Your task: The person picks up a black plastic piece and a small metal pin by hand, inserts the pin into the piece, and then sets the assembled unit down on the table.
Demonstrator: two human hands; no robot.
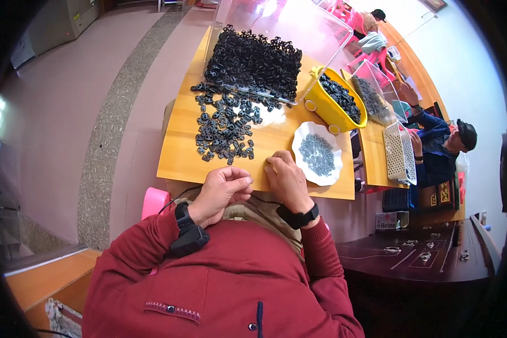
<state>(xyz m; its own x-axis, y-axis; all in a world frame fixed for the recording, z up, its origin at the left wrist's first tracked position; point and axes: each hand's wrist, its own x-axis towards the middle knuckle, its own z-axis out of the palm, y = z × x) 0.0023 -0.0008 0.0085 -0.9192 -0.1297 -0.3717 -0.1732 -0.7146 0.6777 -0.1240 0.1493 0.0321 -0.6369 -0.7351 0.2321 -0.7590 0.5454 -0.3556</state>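
Seated person in a red sweater, both hands at the near edge of the light wooden tabletop point(180, 152). Left hand point(222, 191) is curled, fingers pinched narrow near the thumb, seemingly on some small item, but too small to tell what, or whether anything is held. Right hand point(287, 177) rests on the tabletop edge, fingers bent down and close together; what is under the fingertips cannot be made out. Landmark: the white scalloped plate of small grey metal bits point(307, 135), just beside the right hand on its far-right side. Left of that plate, well spread over the tabletop, lies the loose scatter of small black plastic buckle-like parts point(222, 127); beyond the scatter, farther from the plate, is a big heap of the same black parts on a clear plastic sheet point(253, 59). Behind the plate, touching or nearly so, sits a tilted yellow plastic tub holding more black parts point(321, 104). Progress judgement: looks like early or middling work, since the heap and scatter are large and no separate pile of finished pieces shows by the hands; the tub may hold done ones, cannot tell. Plenty left. Right of the plate another person in blue point(439, 152) sits at an adjoining table beside a white perforated basket point(400, 152).
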